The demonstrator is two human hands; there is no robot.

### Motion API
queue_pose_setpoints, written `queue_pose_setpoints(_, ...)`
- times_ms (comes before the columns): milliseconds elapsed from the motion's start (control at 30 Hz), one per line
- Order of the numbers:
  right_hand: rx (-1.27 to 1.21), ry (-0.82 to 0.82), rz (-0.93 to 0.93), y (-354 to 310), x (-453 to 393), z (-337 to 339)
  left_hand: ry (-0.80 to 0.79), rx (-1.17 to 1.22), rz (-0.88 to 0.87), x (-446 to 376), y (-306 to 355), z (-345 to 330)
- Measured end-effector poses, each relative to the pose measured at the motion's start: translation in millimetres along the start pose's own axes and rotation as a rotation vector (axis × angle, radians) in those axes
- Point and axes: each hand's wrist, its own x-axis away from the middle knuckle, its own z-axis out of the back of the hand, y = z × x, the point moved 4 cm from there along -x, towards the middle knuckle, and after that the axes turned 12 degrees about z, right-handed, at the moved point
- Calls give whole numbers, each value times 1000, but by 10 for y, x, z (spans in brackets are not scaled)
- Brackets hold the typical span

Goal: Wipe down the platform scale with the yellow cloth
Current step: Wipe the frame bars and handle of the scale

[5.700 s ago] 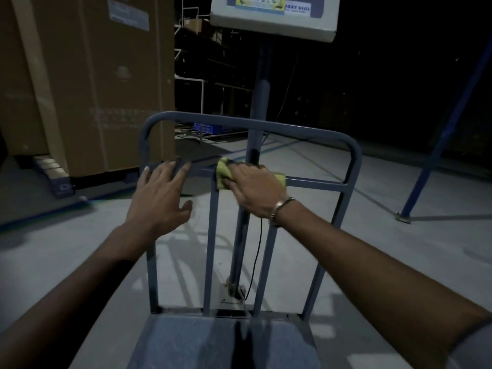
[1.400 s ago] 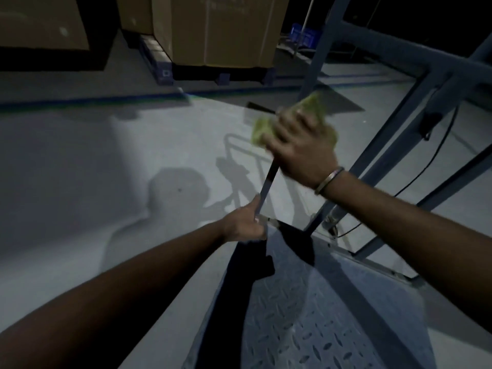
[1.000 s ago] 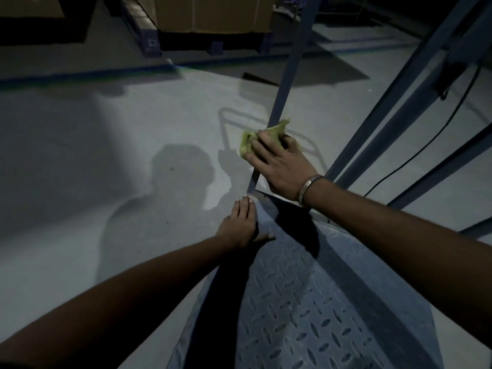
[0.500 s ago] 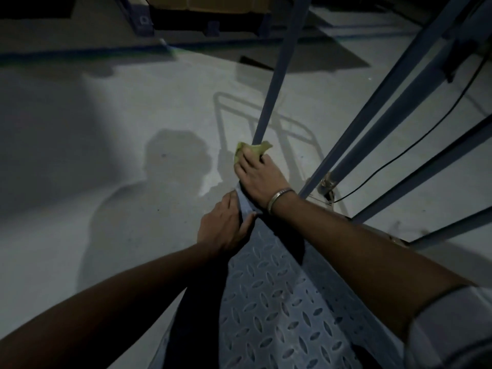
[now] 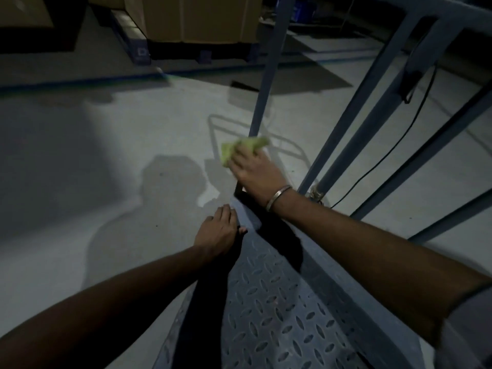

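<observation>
Wiping the lower end of the frame's left blue metal upright [image 5: 262, 83], near the platform corner.

Right hand [image 5: 255, 170] curled round the crumpled yellow cloth [image 5: 241, 147], pressing it against the upright just above the grey diamond-plate scale platform [image 5: 269, 310]. Left hand [image 5: 217, 230] resting on the platform's corner edge, fingers straight and together, thumb on the plate. Next, judging by this: running the cloth down to the base joint, then across the tread plate, apparently not yet wiped.
</observation>
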Motion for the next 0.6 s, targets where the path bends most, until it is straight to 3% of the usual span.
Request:
queue_pose_setpoints(100, -7, 325, -187, 426, -5, 437, -75, 47, -37, 122, 67, 26)
queue_pose_setpoints(200, -104, 391, -165, 406, 58, 389, -62, -16, -85, 116, 53, -6)
queue_pose_setpoints(267, -218, 270, -65, 147, 143, 3, -24, -109, -119, 91, 34, 14)
queue_pose_setpoints(367, -547, -141, 96, -262, 303, -501, 31, -218, -144, 90, 22, 39)
queue_pose_setpoints(433, -629, -231, 85, -410, 387, -508, 31, -214, -169, 100, 55, 51)
queue_pose_setpoints(500, -702, -109, -47, -410, 447, -321, 94, -225, -242, 116, 126, 138)
queue_pose_setpoints(600, -632, 216, -218, -155, 604, 170, 225, -237, -337, 142, 258, 276)
